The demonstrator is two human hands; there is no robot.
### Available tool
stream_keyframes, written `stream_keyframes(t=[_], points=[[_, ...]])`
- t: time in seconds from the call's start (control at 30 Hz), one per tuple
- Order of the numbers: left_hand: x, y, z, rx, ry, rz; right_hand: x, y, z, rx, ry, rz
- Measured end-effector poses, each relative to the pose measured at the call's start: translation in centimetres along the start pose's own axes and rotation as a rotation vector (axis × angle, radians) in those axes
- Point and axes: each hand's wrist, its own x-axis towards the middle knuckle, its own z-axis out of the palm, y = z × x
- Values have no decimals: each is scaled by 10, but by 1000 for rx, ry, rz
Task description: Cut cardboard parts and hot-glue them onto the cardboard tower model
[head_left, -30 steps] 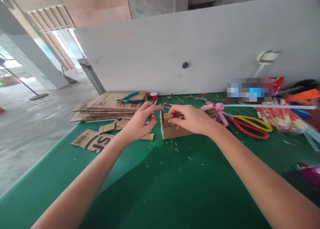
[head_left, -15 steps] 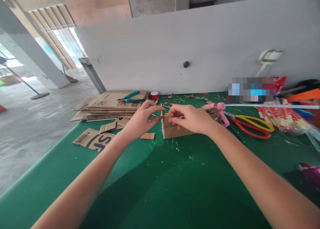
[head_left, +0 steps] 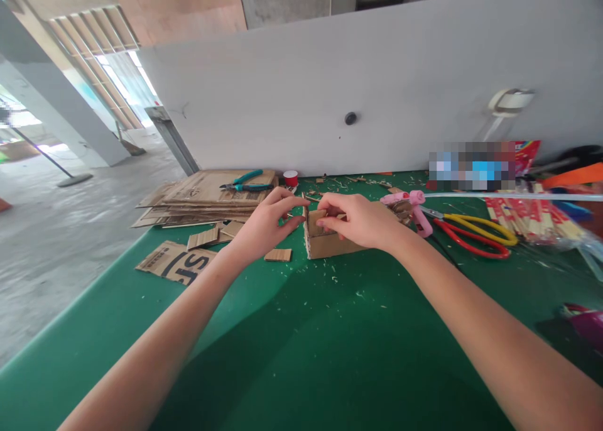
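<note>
Since 1 second ago the left hand (head_left: 266, 229) has drawn its index finger in from a straight reach to a curl, its tip now close to the upper left corner of the cardboard box (head_left: 330, 245). The right hand (head_left: 362, 220) has barely shifted.

The right fingers (head_left: 336, 225) are closed in a pinch on a cardboard strip (head_left: 316, 216), thumb above and fingertips below, holding it at the open top of the box just inside the left wall. The box sits on the green table (head_left: 330, 355) directly under those fingers, its front wall showing below the knuckles.

The left fingers (head_left: 294, 220) are half curled, thumb and index a little apart, tips just beside the box's left wall - whether they grip anything there I cannot tell.

Below the left fingertips lies a small cardboard offcut (head_left: 277, 254). Beyond the left knuckles is a stack of cardboard sheets (head_left: 198, 201) with pliers (head_left: 247, 183) on top and a red cap (head_left: 291, 178) beside it. Past the right wrist lie a pink glue gun (head_left: 415, 210) and scissors (head_left: 473, 236) - both well clear of the fingers.
</note>
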Motion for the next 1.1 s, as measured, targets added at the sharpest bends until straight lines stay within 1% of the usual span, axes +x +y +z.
stream_keyframes(t=[0.2,0.43,0.57,0.67,0.77,0.9,1.1], points=[[0,-2,1,-12,-2,5,1,0,2,-56,43,-48],[-1,-2,0,-37,-20,-12,2,1,4,-90,65,-69],[-5,2,-1,-78,-112,-27,3,2,5,-123,86,-96],[-8,2,3,-100,-163,-24,3,4,6,-136,90,-93],[-11,-2,11,-155,-144,-31,5,6,7,-127,101,-92],[-13,-7,23,-222,-64,-51,6,9,10,-78,87,-104],[-14,-5,29,-264,-9,-84,6,6,10,-66,80,-89]])
